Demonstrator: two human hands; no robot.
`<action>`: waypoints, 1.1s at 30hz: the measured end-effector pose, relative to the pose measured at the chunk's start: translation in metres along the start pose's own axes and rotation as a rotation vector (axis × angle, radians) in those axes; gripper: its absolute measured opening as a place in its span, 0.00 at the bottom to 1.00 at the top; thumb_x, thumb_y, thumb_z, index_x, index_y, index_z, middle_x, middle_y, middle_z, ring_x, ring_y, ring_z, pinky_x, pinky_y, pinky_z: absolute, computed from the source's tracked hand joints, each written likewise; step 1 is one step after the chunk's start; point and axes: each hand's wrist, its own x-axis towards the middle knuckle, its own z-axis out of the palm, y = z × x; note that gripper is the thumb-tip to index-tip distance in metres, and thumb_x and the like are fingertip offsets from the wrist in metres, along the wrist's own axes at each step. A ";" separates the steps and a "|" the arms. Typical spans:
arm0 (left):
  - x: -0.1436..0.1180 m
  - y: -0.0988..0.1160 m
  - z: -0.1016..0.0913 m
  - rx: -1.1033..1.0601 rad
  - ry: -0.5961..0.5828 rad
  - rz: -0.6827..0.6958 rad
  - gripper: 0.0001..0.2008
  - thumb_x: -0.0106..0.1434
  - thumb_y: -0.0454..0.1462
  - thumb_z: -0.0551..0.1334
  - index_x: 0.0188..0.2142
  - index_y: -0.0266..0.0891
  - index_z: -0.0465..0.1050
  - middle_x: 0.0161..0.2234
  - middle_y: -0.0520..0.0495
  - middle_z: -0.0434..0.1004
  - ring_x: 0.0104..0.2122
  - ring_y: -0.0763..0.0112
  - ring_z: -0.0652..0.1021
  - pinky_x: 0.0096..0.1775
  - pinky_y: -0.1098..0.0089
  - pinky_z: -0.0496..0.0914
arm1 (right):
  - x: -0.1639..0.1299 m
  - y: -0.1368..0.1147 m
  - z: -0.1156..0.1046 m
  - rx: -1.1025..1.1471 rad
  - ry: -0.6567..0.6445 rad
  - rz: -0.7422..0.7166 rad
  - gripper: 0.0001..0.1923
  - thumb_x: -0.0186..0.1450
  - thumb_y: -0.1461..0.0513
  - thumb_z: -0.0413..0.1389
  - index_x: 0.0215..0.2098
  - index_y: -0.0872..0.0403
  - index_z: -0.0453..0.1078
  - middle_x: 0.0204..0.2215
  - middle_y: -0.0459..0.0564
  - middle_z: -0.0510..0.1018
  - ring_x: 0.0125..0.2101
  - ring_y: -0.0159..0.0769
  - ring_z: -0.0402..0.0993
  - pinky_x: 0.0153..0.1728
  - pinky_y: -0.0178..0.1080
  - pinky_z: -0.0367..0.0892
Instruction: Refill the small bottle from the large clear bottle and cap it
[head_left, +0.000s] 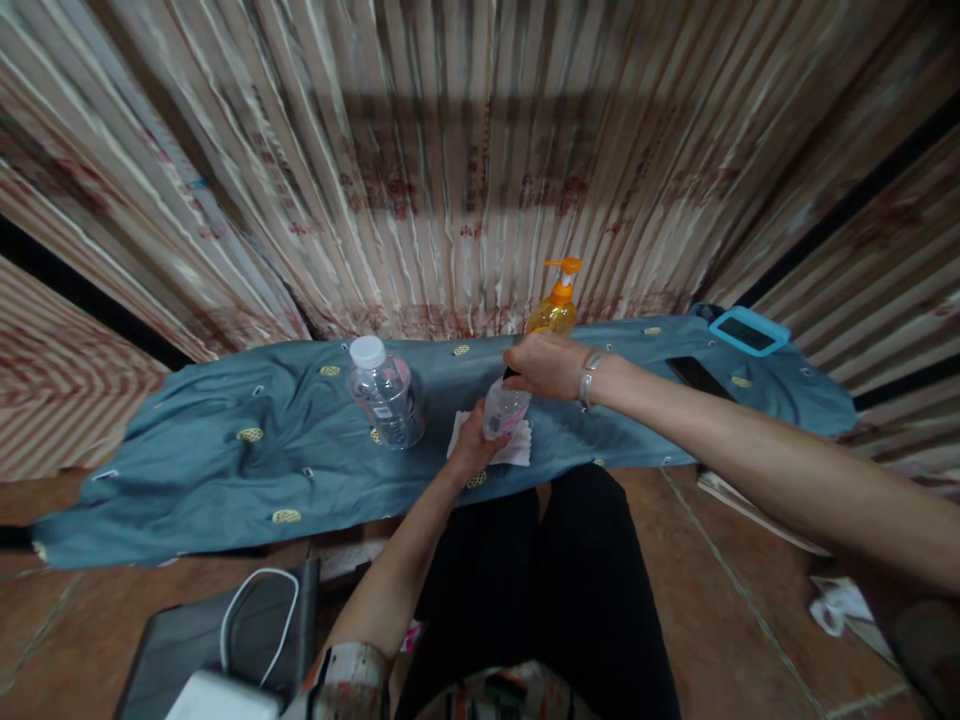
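My left hand (472, 445) is wrapped round the lower side of a small clear plastic bottle (504, 408) with a pinkish print, holding it over a folded white cloth (516, 455). At the bottle's top, my right hand (547, 365) is closed, fingers bent down. A dark bit shows under these fingers by the bottle's mouth; what it is I cannot make out. Behind the right hand stands a pump bottle (553, 315) of yellow liquid with an orange pump, its lower part hidden. Left of my hands, a large clear plastic bottle (386, 400) with a white cap stands upright.
A blue-green cloth (217, 450) with pineapple prints covers the narrow table. At its right lie a dark phone (699, 377) and a light-blue framed device (750, 331). A patterned curtain (465, 150) hangs close behind. Below left is a dark case (187, 640) with a white cable.
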 end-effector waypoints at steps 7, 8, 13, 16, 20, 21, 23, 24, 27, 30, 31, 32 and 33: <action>-0.001 -0.001 0.002 -0.049 -0.003 -0.005 0.30 0.51 0.34 0.68 0.53 0.38 0.63 0.47 0.44 0.75 0.46 0.62 0.76 0.50 0.60 0.69 | -0.002 -0.001 -0.003 -0.027 0.011 0.016 0.19 0.67 0.53 0.55 0.50 0.56 0.68 0.46 0.52 0.76 0.44 0.37 0.74 0.46 0.47 0.71; -0.001 -0.001 0.002 -0.046 0.000 -0.007 0.30 0.51 0.34 0.68 0.53 0.38 0.63 0.47 0.44 0.75 0.47 0.62 0.76 0.50 0.60 0.68 | -0.003 -0.001 -0.004 -0.028 0.002 0.009 0.18 0.66 0.54 0.55 0.50 0.56 0.68 0.45 0.51 0.76 0.44 0.37 0.74 0.45 0.47 0.71; -0.002 0.001 0.001 -0.030 -0.007 0.001 0.31 0.50 0.33 0.68 0.53 0.39 0.62 0.49 0.44 0.75 0.48 0.62 0.75 0.51 0.60 0.68 | -0.003 -0.003 -0.002 -0.044 -0.015 0.061 0.16 0.67 0.54 0.54 0.46 0.58 0.70 0.43 0.51 0.77 0.42 0.36 0.75 0.45 0.46 0.71; -0.003 0.001 0.002 -0.051 -0.004 0.000 0.31 0.50 0.33 0.68 0.53 0.38 0.62 0.49 0.43 0.74 0.48 0.62 0.75 0.51 0.60 0.68 | -0.003 -0.002 0.000 -0.040 0.006 0.092 0.19 0.67 0.52 0.53 0.47 0.58 0.70 0.45 0.53 0.76 0.44 0.37 0.75 0.46 0.47 0.70; -0.003 0.003 0.002 -0.052 0.012 -0.020 0.29 0.50 0.31 0.68 0.52 0.39 0.64 0.47 0.45 0.76 0.47 0.62 0.75 0.51 0.60 0.68 | -0.005 0.002 -0.002 -0.013 -0.002 0.032 0.20 0.66 0.53 0.55 0.51 0.56 0.68 0.46 0.52 0.76 0.45 0.38 0.74 0.46 0.47 0.70; -0.003 0.003 0.002 -0.051 0.012 -0.026 0.29 0.50 0.31 0.68 0.52 0.39 0.64 0.47 0.45 0.76 0.47 0.62 0.76 0.51 0.60 0.68 | -0.006 0.003 -0.002 -0.009 -0.010 0.015 0.19 0.66 0.54 0.56 0.51 0.56 0.68 0.46 0.52 0.76 0.45 0.38 0.74 0.46 0.47 0.71; -0.003 0.002 0.003 -0.056 0.015 -0.028 0.31 0.49 0.31 0.68 0.53 0.39 0.63 0.47 0.44 0.75 0.47 0.61 0.75 0.51 0.60 0.68 | -0.005 0.002 -0.002 -0.012 -0.025 0.012 0.17 0.66 0.55 0.55 0.49 0.56 0.69 0.45 0.51 0.76 0.44 0.37 0.74 0.46 0.46 0.71; -0.003 0.002 0.003 -0.059 0.016 -0.024 0.31 0.49 0.31 0.68 0.53 0.38 0.63 0.47 0.44 0.75 0.48 0.61 0.75 0.51 0.60 0.68 | -0.005 0.001 -0.002 -0.017 -0.029 0.026 0.17 0.67 0.54 0.55 0.48 0.57 0.69 0.44 0.51 0.76 0.44 0.37 0.74 0.46 0.46 0.71; -0.003 0.000 0.004 -0.069 0.016 -0.010 0.32 0.50 0.32 0.68 0.54 0.38 0.62 0.49 0.43 0.74 0.48 0.61 0.75 0.52 0.59 0.67 | -0.002 0.000 -0.002 -0.032 -0.022 0.081 0.18 0.67 0.52 0.54 0.47 0.57 0.70 0.45 0.53 0.76 0.44 0.37 0.74 0.46 0.47 0.71; -0.002 -0.002 0.004 -0.076 0.013 -0.018 0.33 0.50 0.34 0.68 0.55 0.38 0.62 0.49 0.43 0.75 0.48 0.61 0.75 0.53 0.59 0.67 | -0.002 0.001 -0.005 -0.026 -0.015 0.073 0.19 0.66 0.52 0.55 0.49 0.57 0.68 0.46 0.53 0.75 0.45 0.38 0.74 0.46 0.48 0.70; -0.002 -0.002 0.004 -0.079 0.012 -0.022 0.33 0.50 0.34 0.68 0.55 0.39 0.61 0.48 0.44 0.75 0.48 0.62 0.75 0.53 0.59 0.67 | -0.002 0.001 -0.006 -0.019 -0.018 0.054 0.19 0.66 0.53 0.55 0.50 0.56 0.68 0.47 0.52 0.75 0.45 0.38 0.74 0.46 0.48 0.70; -0.002 -0.003 0.004 -0.080 0.010 -0.024 0.33 0.50 0.35 0.68 0.55 0.39 0.62 0.49 0.43 0.75 0.48 0.61 0.75 0.53 0.59 0.67 | -0.002 0.001 -0.007 -0.013 -0.022 0.034 0.19 0.66 0.54 0.56 0.50 0.56 0.68 0.47 0.52 0.75 0.45 0.38 0.74 0.46 0.47 0.70; -0.002 -0.003 0.004 -0.080 0.010 -0.020 0.33 0.50 0.35 0.68 0.55 0.39 0.62 0.49 0.43 0.75 0.48 0.61 0.75 0.53 0.59 0.67 | -0.002 0.002 -0.007 -0.008 -0.025 0.020 0.18 0.66 0.54 0.56 0.50 0.56 0.68 0.46 0.51 0.75 0.45 0.38 0.74 0.46 0.47 0.70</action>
